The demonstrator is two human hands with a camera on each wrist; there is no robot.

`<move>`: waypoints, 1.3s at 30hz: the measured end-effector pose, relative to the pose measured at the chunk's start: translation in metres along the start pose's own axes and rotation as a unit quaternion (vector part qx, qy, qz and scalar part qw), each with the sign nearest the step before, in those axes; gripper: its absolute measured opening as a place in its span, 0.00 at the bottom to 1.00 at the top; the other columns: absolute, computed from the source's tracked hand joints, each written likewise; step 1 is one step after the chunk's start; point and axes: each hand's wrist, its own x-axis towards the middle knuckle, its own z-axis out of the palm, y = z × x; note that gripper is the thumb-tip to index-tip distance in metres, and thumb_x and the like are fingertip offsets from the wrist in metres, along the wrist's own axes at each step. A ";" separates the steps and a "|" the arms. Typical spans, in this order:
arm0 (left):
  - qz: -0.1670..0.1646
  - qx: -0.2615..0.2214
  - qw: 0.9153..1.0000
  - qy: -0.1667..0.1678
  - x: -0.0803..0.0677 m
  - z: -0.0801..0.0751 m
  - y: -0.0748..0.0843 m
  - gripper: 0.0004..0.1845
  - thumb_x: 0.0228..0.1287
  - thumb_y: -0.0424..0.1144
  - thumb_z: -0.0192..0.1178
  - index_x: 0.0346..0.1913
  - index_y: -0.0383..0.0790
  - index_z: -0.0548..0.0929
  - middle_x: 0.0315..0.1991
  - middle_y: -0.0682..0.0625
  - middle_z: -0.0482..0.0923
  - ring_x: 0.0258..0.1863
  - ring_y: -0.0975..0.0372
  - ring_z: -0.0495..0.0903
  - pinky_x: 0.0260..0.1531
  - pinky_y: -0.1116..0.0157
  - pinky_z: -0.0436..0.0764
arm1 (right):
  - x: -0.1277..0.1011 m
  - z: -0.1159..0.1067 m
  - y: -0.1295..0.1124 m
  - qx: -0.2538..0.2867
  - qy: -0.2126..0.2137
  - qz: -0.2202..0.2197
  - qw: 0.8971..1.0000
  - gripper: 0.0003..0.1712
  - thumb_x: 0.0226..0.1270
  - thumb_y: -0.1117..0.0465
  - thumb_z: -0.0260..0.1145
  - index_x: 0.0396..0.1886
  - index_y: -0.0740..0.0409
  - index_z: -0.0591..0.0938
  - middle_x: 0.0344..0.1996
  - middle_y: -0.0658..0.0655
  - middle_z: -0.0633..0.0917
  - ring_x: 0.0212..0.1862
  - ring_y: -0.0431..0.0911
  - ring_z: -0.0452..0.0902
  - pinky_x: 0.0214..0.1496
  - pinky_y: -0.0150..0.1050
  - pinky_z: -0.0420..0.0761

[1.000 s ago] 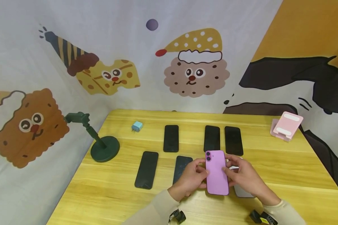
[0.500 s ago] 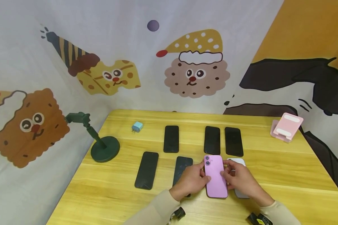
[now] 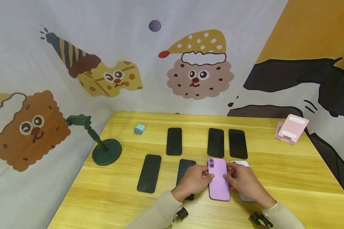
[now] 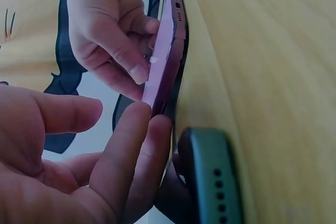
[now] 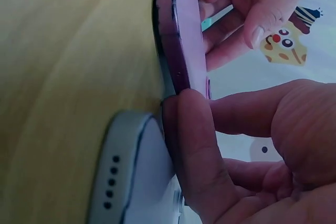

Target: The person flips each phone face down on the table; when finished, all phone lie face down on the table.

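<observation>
A purple phone point(image 3: 218, 181) lies back up, with its twin camera lenses at the far end, low over the wooden table point(image 3: 289, 178). My left hand point(image 3: 199, 180) pinches its left edge and my right hand point(image 3: 235, 180) pinches its right edge. In the left wrist view the purple phone point(image 4: 165, 61) sits slightly tilted just off the wood, with my left fingertips point(image 4: 136, 129) at its side. The right wrist view shows my right fingers point(image 5: 191, 145) against the purple phone's point(image 5: 184, 40) edge.
A dark green phone point(image 3: 184, 168) lies partly under my left hand and a white phone point(image 3: 242, 164) partly under my right. Several black phones point(image 3: 174, 141) lie face up beyond. A green stand point(image 3: 104, 151), a blue charger point(image 3: 139, 128) and a pink stand point(image 3: 291, 128) sit near the edges.
Both hands have lowered the purple phone from a raised tilt to almost flat on the table, between the green and white phones.
</observation>
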 end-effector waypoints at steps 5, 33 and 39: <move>-0.013 0.006 1.000 0.000 0.000 -0.002 -0.001 0.16 0.72 0.44 0.68 0.57 0.41 0.91 0.44 0.53 0.90 0.39 0.68 0.82 0.39 0.68 0.82 | 0.001 -0.002 -0.001 -0.008 -0.001 -0.004 1.000 0.25 0.65 0.62 0.78 0.58 0.68 0.84 0.26 0.46 0.85 0.20 0.37 0.81 0.27 0.31 0.76; -0.040 -0.117 0.991 0.059 -0.032 -0.056 -0.047 0.18 0.76 0.42 0.65 0.62 0.38 0.84 0.50 0.48 0.84 0.46 0.60 0.84 0.46 0.59 0.84 | 0.022 0.024 -0.051 0.098 -0.021 -0.070 0.992 0.24 0.72 0.61 0.73 0.63 0.67 0.83 0.39 0.50 0.90 0.36 0.38 0.86 0.35 0.31 0.84; -0.066 -0.109 0.989 0.076 -0.045 -0.066 -0.058 0.25 0.75 0.43 0.66 0.69 0.36 0.79 0.60 0.39 0.81 0.51 0.54 0.85 0.51 0.51 0.85 | 0.024 0.042 -0.057 0.134 -0.059 -0.085 0.986 0.25 0.73 0.61 0.72 0.64 0.70 0.82 0.48 0.59 0.91 0.41 0.42 0.89 0.40 0.31 0.87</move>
